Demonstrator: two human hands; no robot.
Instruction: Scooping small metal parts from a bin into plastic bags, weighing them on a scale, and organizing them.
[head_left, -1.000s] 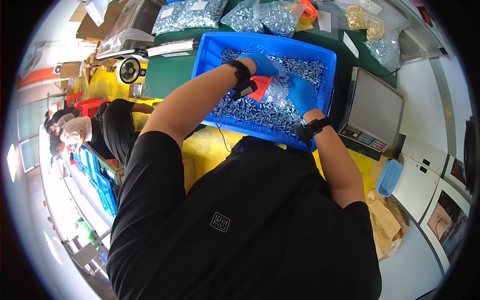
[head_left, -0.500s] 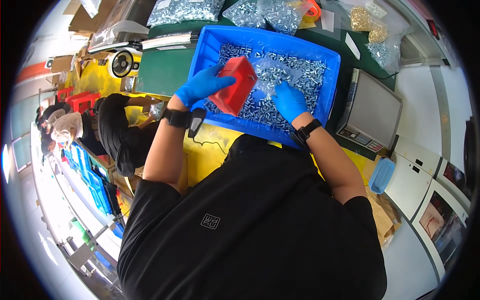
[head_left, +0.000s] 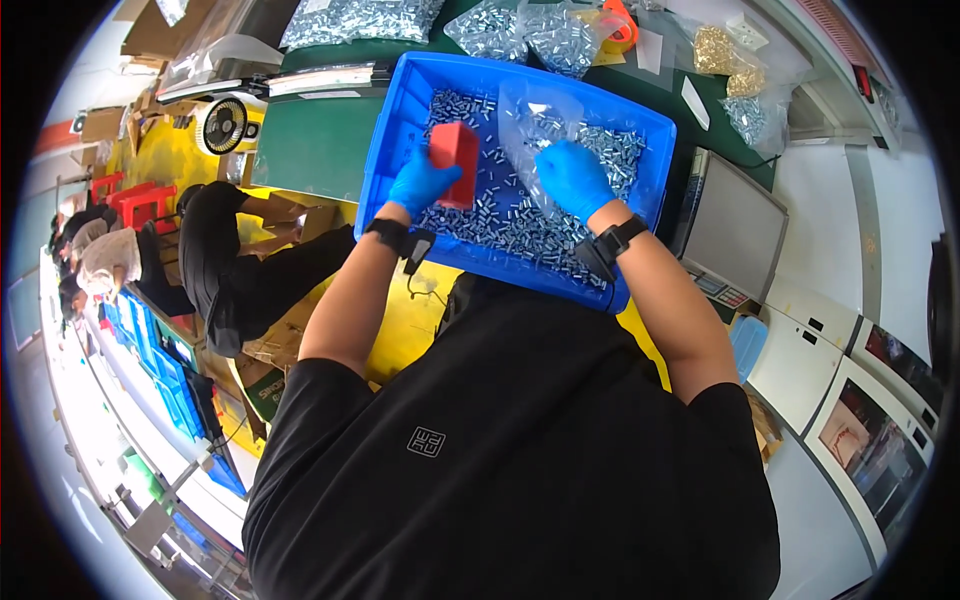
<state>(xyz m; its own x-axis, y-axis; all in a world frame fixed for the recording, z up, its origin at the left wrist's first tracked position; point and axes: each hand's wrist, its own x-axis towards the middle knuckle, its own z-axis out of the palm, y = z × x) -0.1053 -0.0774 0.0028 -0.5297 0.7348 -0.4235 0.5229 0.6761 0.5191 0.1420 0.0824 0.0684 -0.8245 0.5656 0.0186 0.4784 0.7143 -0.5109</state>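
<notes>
Hands gloved: left hand (head_left: 420,183) fingers grip red scoop (head_left: 455,163); right hand (head_left: 572,176) fingers clutch clear bag (head_left: 530,115) over blue bin (head_left: 395,130).

Bright, even light; sharp centre, heavy fisheye bending at rim.

Counts around the two gloved hands

Two hands in blue gloves: the left hand (head_left: 420,183) grips one red plastic scoop (head_left: 456,163), and the right hand (head_left: 572,177) holds one clear plastic bag (head_left: 530,112). Under both hands sits one blue plastic bin (head_left: 392,130) of small silver metal parts, too many to count. Beyond the hands, on the green table (head_left: 310,150), lie three clear bags of silver parts (head_left: 360,18) and two clear bags of brass-coloured parts (head_left: 712,48). One grey weighing scale (head_left: 730,235) stands right of the right hand, and one small white fan (head_left: 225,124) left of the left hand.
</notes>
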